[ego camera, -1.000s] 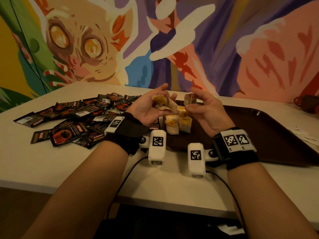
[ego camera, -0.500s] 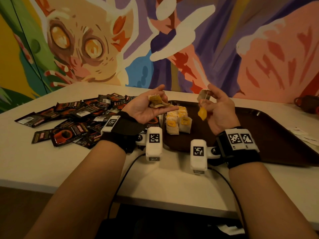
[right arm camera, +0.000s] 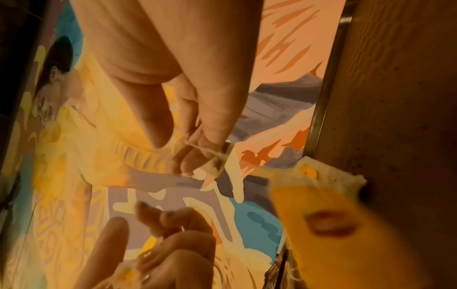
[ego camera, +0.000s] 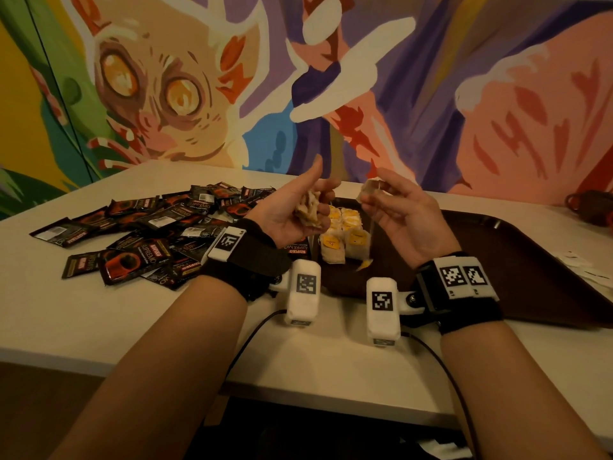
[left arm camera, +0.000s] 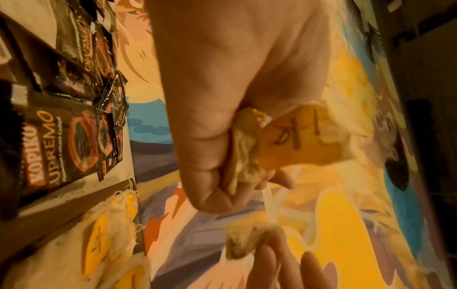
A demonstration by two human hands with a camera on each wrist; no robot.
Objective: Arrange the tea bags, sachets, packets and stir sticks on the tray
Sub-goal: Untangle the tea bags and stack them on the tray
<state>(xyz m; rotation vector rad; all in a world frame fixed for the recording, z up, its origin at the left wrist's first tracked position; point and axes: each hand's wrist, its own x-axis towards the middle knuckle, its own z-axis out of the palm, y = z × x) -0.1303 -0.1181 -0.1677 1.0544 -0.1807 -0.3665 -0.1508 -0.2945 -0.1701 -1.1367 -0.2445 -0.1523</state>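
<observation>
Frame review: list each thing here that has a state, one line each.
Left hand: grips a crumpled bunch of tea bags.
Right hand: pinches a single paper tea bag; its yellow tag dangles on the string.
Dark brown plastic tray: holds rows of yellow-tagged tea bags.
Black coffee sachets: heaped on the white table, off the tray.

Head above; wrist views close, upturned

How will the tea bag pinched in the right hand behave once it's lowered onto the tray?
The tea bag looks soft and very light; the right hand holds it by fingertips alone. Its yellow tag dangles on a thin string, so it will probably swing and land first, perhaps snagging the tea bags already on the tray. It probably won't stand upright unsupported.
</observation>
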